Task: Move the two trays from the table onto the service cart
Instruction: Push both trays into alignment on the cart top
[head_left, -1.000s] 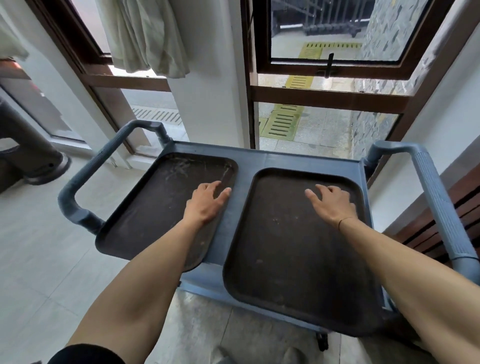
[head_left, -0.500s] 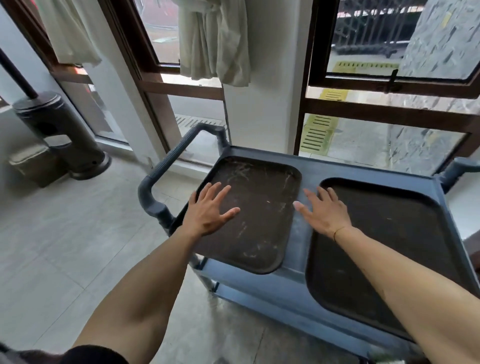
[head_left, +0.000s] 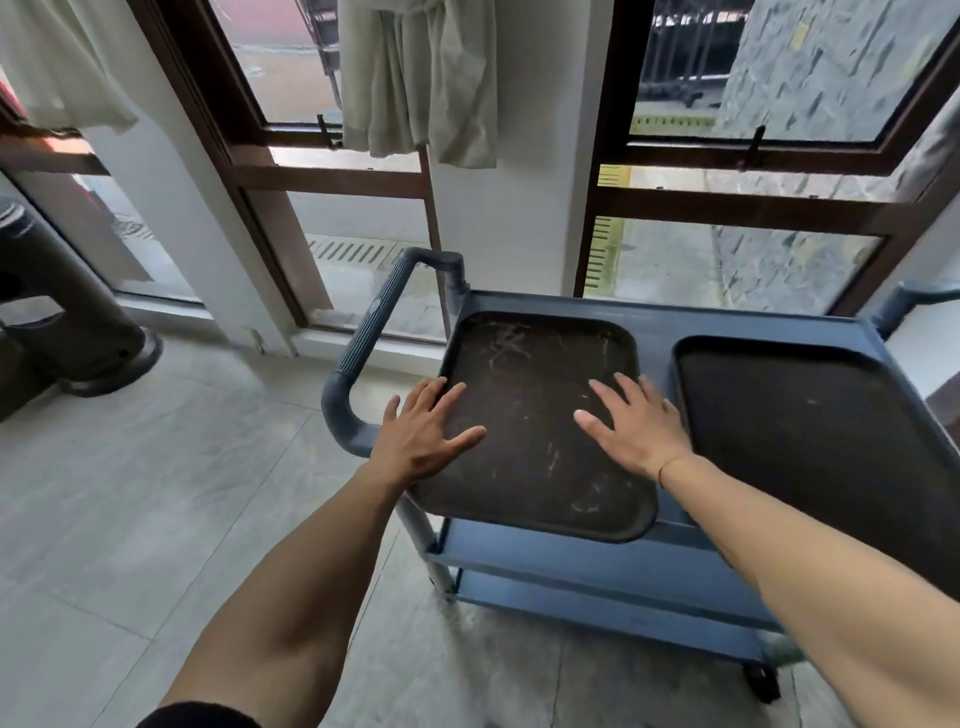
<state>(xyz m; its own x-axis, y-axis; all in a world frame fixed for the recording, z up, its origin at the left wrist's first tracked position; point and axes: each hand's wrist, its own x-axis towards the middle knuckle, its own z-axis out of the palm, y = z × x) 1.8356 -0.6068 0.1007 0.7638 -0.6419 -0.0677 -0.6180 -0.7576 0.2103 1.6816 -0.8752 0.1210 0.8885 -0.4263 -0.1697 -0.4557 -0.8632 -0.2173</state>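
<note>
Two dark brown trays lie side by side on the top shelf of a blue-grey service cart (head_left: 654, 312). The scratched left tray (head_left: 535, 415) overhangs the cart's near edge. The right tray (head_left: 810, 441) runs toward the right of the view. My left hand (head_left: 423, 434) is spread flat over the left tray's left edge. My right hand (head_left: 636, 423) is spread over that same tray's right side, near the gap between the trays. Neither hand grips anything.
The cart's left handle (head_left: 363, 338) sticks out toward the tiled floor (head_left: 156, 493). Windows with dark wooden frames (head_left: 737, 208) and a hanging curtain (head_left: 415, 78) stand right behind the cart. A dark round stand base (head_left: 78, 343) sits at the far left.
The view has swung left, so the cart sits further right in the frame. Both hands have lifted off their separate trays and shifted left over the left tray, fingers spread.
</note>
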